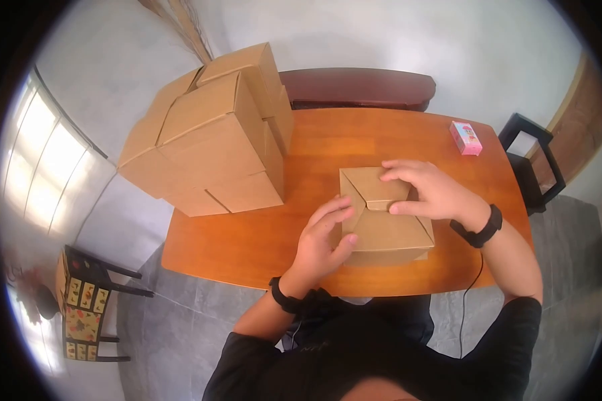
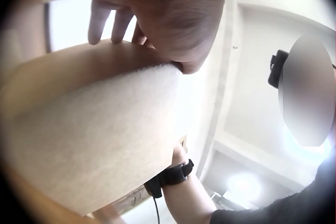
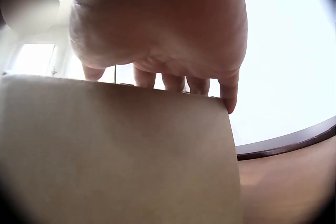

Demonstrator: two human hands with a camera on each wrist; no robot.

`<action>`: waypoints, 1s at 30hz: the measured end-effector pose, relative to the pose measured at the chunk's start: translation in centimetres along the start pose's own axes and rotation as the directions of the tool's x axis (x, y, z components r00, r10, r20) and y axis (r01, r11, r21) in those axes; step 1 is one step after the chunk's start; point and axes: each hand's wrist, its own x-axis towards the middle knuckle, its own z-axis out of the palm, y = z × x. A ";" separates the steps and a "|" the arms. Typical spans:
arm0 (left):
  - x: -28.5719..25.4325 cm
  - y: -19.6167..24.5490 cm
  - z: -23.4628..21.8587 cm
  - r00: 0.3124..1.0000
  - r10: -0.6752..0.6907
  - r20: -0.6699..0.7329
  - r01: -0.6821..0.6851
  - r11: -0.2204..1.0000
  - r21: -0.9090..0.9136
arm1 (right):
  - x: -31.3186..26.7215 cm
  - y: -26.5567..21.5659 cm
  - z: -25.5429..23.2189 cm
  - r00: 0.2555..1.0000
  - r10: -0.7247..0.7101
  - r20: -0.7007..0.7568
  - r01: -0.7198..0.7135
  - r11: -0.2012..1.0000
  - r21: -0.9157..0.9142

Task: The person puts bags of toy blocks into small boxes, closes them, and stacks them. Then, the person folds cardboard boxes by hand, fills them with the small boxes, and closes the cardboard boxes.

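A small cardboard box (image 1: 394,230) with folded, interlocking top flaps stands near the table's front edge; its side fills much of the left wrist view (image 2: 94,140) and right wrist view (image 3: 121,150). My left hand (image 1: 324,237) is at the box's left side, fingers extended over the top edge. My right hand (image 1: 431,190) lies over the top right part, fingers spread and slightly bent, the thumb near the middle flap. In the wrist views the fingers of the left hand (image 2: 157,14) and right hand (image 3: 163,29) reach over the top edge. Neither hand grips the box.
A stack of several larger cardboard boxes (image 1: 207,147) stands at the table's left. A pink small box (image 1: 466,138) lies at the back right of the wooden table (image 1: 328,140). Behind it is a dark red bench (image 1: 361,87); a black chair (image 1: 532,167) stands at the right.
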 end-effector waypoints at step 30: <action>0.7 -2.8 -0.8 0.778 -0.511 0.366 0.628 0.624 -0.465 | -2.4 1.4 -0.1 0.677 0.557 0.481 -0.666 0.185 0.723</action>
